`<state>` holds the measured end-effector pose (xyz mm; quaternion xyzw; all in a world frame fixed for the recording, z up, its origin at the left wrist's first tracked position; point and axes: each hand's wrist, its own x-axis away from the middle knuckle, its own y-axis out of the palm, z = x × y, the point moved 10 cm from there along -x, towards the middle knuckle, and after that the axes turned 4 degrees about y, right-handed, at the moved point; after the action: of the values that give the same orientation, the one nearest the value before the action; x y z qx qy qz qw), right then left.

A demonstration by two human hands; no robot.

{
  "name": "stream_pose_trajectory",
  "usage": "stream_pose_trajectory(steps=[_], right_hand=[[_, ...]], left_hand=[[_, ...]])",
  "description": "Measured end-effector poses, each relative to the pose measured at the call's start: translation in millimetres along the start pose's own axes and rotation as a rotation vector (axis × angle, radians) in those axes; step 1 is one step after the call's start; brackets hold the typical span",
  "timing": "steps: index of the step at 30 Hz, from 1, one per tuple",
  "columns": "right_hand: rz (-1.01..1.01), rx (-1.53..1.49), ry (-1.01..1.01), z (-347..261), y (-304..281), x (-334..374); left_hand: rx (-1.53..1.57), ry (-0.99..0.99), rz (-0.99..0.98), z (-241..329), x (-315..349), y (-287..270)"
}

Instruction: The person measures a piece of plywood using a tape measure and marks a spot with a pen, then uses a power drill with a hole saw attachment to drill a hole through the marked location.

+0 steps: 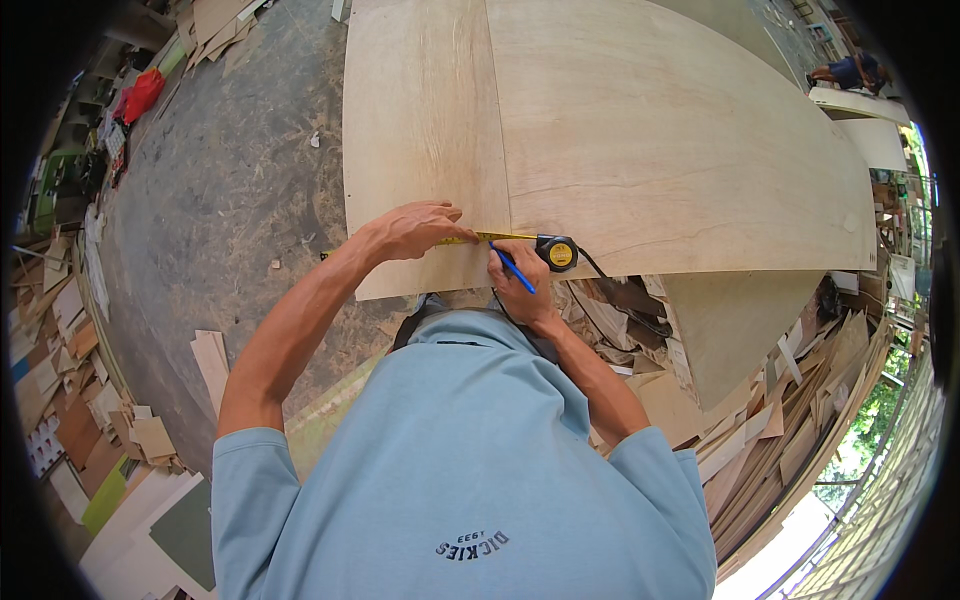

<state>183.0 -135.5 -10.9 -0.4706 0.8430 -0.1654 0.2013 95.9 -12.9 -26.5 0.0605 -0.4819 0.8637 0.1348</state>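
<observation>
A pale plywood sheet (640,150) spreads out in front of me, with a thin line running away from me across it. Close to the sheet's near edge lies a black and yellow tape measure (557,254), its yellow blade drawn out leftward past the sheet's left edge. My left hand (410,231) bears on the blade, its fingertips reaching toward the line. A blue pen (514,268) slants out of my right hand (520,280), with its tip at the blade just left of the tape case. Part of the blade is hidden under my left hand.
Stained concrete floor (230,170) lies to the left. Stacked wood offcuts (800,410) fill the right side, and more scraps (85,400) lie at the far left. A red bag (144,95) sits at upper left. Another person (850,73) is at far upper right.
</observation>
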Motion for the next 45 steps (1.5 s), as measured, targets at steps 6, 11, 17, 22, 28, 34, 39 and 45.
stream_pose_trajectory(steps=[6, 11, 17, 22, 28, 34, 39, 45], right_hand=[[-0.004, -0.004, 0.011, 0.3, 0.3, 0.3], [0.015, -0.001, -0.008, -1.1, -1.0, -0.4], [0.0, -0.012, 0.008, -1.6, -0.8, -0.5], [0.014, -0.006, -0.022, -2.9, -1.2, -0.7], [0.003, -0.008, -0.012, -0.2, -0.3, -0.1], [0.019, -0.003, -0.019, -3.0, -1.7, -0.8], [0.005, -0.01, -0.008, -1.6, -1.0, -0.6], [0.007, -0.007, -0.011, -0.7, -0.5, -0.3]], left_hand=[[0.002, -0.005, -0.017, 1.4, 0.4, -1.2], [-0.004, 0.022, 0.016, -1.0, 0.2, 1.9], [0.02, -0.002, -0.013, 2.3, 0.9, -2.0], [0.01, -0.001, -0.008, 1.1, 0.6, 0.1], [0.009, 0.003, 0.004, 0.4, 0.2, 0.5], [0.013, 0.016, 0.012, 1.6, 0.0, -0.9], [0.012, 0.016, 0.008, 3.3, 0.6, -2.5], [0.029, 0.024, 0.015, 1.9, 0.3, -1.1]])
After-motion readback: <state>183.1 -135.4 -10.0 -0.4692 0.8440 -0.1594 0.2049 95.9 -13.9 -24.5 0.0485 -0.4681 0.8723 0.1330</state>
